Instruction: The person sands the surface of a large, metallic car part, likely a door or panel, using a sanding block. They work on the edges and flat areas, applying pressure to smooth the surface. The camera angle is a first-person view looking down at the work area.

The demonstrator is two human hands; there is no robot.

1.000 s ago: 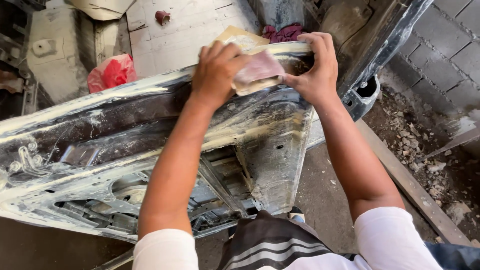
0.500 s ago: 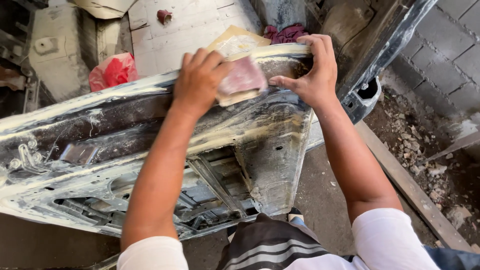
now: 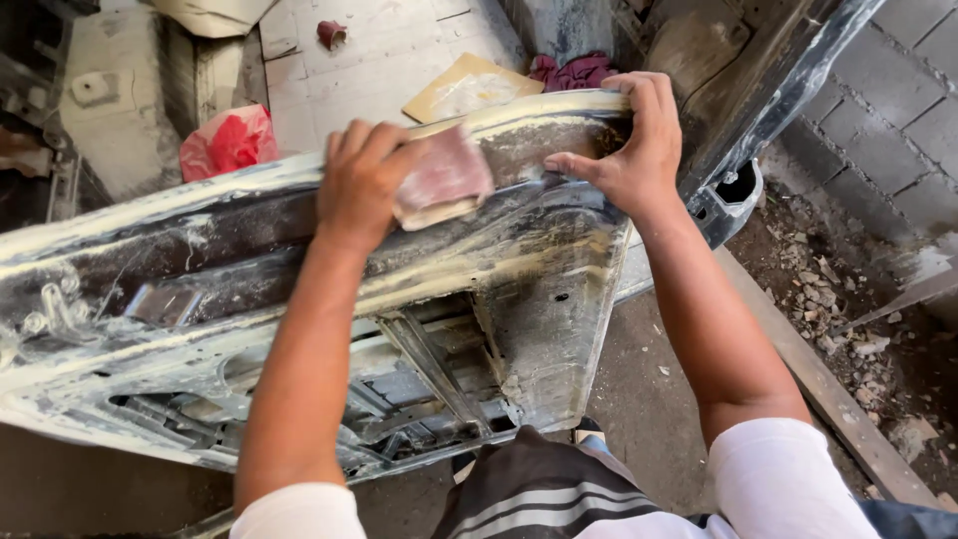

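The worn reddish sanding sheet [image 3: 444, 180] lies flat against the upper band of a battered car door panel [image 3: 299, 299], which stands on edge in front of the person and is streaked with pale filler and dark bare patches. The left hand [image 3: 364, 185] is curled over the sheet, fingers bent and pressing it onto the metal, while the right hand [image 3: 624, 150] is closed around the panel's top corner, thumb on the near face and fingers hooked over the far edge, steadying it. Judging from this, the main risk is the panel shifting or tipping, since it seems to be held up mostly by that one grip and the person's body; a hard stroke could push it away. The folded sheet is small and could slide out from under the fingers, letting knuckles scrape the rough filler or the sharp cut-outs lower in the door frame. Beyond the panel, on the pale tiled floor [image 3: 389, 60], lie a tan sheet of card or abrasive [image 3: 464, 88], a crumpled red plastic bag [image 3: 230, 140] and a dark red rag [image 3: 574, 70]. To the right, another dark body part [image 3: 758, 110] leans just beside the right hand, crowding that end, and rubble [image 3: 838, 299] with a wooden plank [image 3: 828, 389] lies below a grey block wall [image 3: 898, 100].
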